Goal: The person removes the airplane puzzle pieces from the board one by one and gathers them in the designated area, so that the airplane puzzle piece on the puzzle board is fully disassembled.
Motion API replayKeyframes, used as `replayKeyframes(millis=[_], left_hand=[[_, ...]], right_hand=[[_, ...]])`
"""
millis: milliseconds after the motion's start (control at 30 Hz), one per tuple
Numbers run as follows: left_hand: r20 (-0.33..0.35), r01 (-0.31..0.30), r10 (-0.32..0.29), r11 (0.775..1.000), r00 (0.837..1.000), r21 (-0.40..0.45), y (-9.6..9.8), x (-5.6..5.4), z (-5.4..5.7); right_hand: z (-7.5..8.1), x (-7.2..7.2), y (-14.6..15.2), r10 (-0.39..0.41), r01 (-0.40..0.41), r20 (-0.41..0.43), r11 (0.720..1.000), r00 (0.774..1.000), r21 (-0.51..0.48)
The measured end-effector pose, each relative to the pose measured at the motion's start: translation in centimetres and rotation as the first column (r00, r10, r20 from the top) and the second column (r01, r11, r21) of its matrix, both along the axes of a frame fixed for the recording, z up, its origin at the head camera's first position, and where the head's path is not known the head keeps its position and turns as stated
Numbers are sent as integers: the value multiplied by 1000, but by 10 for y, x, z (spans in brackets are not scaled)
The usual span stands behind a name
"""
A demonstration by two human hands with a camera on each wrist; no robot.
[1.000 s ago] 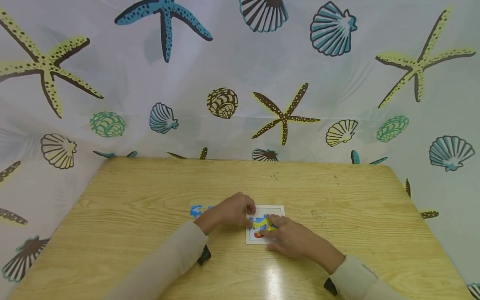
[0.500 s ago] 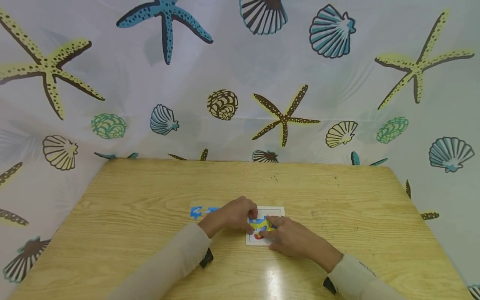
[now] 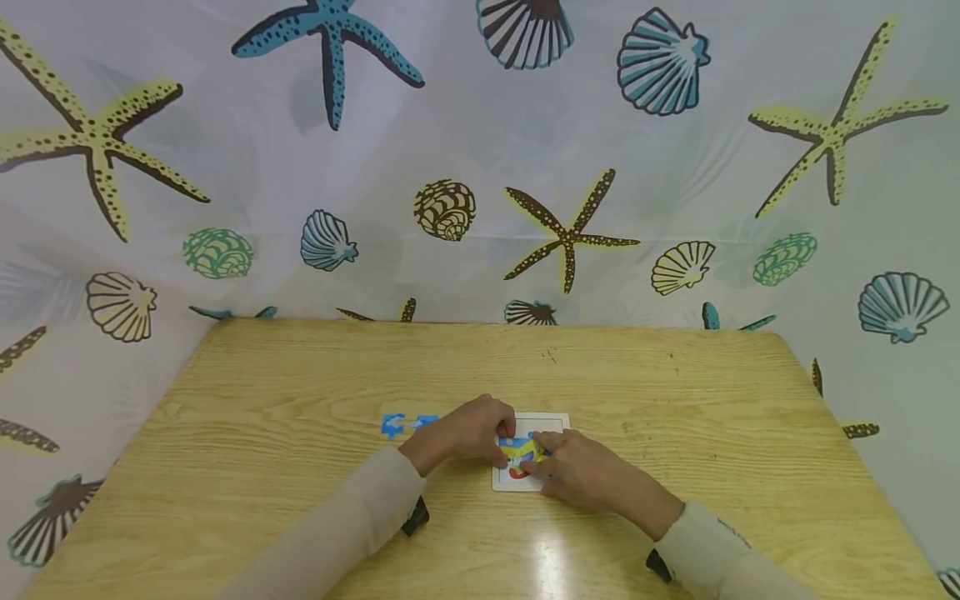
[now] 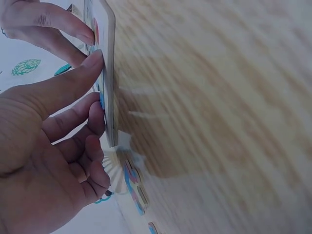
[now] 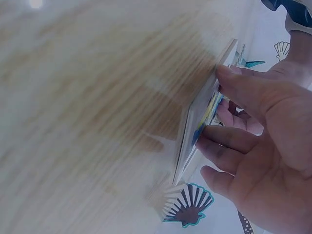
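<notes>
A white-framed puzzle board point(image 3: 555, 419) lies on the table, with blue, yellow and red puzzle pieces point(image 3: 519, 454) joined in its lower part. My left hand point(image 3: 472, 427) is over the board's left side. Its thumb and index finger pinch a blue puzzle piece point(image 4: 102, 100), mostly hidden by the fingers; the other fingers curl in. From the right, my right hand point(image 3: 581, 468) rests its fairly straight fingertips on the joined pieces. In the right wrist view its thumb touches the near edge of the board point(image 5: 183, 146).
Two loose blue puzzle pieces, one at the left point(image 3: 392, 425) and one partly behind the left wrist point(image 3: 424, 421), lie on the wooden table point(image 3: 300, 375). A cloth point(image 3: 465, 125) printed with shells and starfish hangs behind and beside the table.
My left hand has come slightly nearer and lower on the board's left side, with its thumb and index finger closer to the pieces. The right hand stays nearly still on the board.
</notes>
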State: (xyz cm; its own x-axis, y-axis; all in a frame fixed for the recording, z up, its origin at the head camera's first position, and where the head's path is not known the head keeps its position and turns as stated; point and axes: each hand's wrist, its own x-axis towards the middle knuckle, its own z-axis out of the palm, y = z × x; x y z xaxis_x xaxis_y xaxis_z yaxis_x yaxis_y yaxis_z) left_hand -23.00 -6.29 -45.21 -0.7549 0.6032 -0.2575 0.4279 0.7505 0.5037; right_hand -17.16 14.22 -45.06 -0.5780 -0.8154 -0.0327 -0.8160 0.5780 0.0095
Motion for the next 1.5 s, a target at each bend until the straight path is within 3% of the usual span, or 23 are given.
replayKeyframes(millis=[800, 1200, 1500], left_hand=[[-67, 26, -25, 1000, 997, 6, 0, 3, 5], [-182, 87, -77, 995, 980, 44, 0, 4, 3], [-171, 80, -66, 993, 983, 82, 1, 4, 5]], right_hand=[[2, -1, -3, -26, 25, 21, 999, 999, 26], [0, -1, -4, -34, 34, 42, 999, 999, -5], [-1, -1, -4, -48, 49, 59, 998, 997, -25]])
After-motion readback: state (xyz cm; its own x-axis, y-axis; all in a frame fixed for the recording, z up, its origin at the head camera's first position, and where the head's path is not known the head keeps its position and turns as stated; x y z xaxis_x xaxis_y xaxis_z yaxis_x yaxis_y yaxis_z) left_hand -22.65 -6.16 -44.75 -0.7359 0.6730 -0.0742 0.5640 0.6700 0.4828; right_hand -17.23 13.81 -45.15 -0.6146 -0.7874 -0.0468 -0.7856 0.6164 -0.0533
